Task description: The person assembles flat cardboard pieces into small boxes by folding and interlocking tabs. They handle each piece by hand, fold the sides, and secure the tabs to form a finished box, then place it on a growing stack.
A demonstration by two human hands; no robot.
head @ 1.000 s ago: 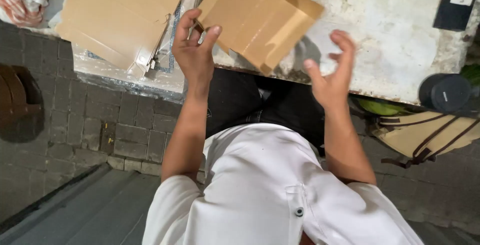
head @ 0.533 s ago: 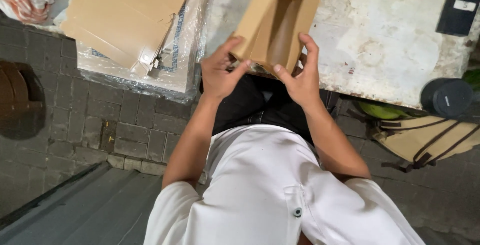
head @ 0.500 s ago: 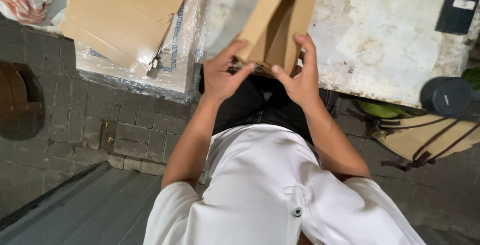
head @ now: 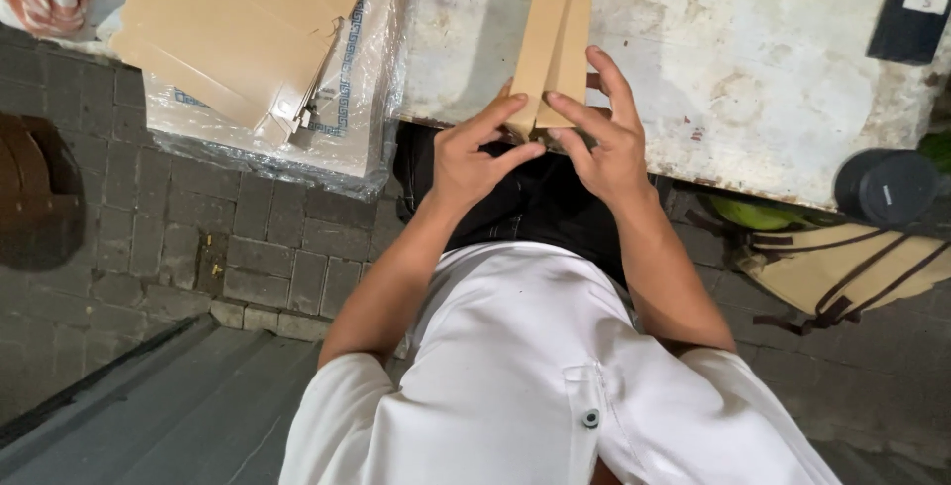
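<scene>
Box (head: 555,34) now flattened (cardboard stack (head: 248,39) beside)

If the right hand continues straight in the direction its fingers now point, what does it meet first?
The right hand already has its fingertips on the folded cardboard piece, pointing up-left. Going on, it would push into that cardboard first; beyond lies the worn table top, though depth is unclear.

There is one view only, from the head. It looks steeply down over the white shirt (head: 515,386), close to the hands, facing the tabletop (head: 773,79) edge and the brick floor (head: 149,237).
</scene>
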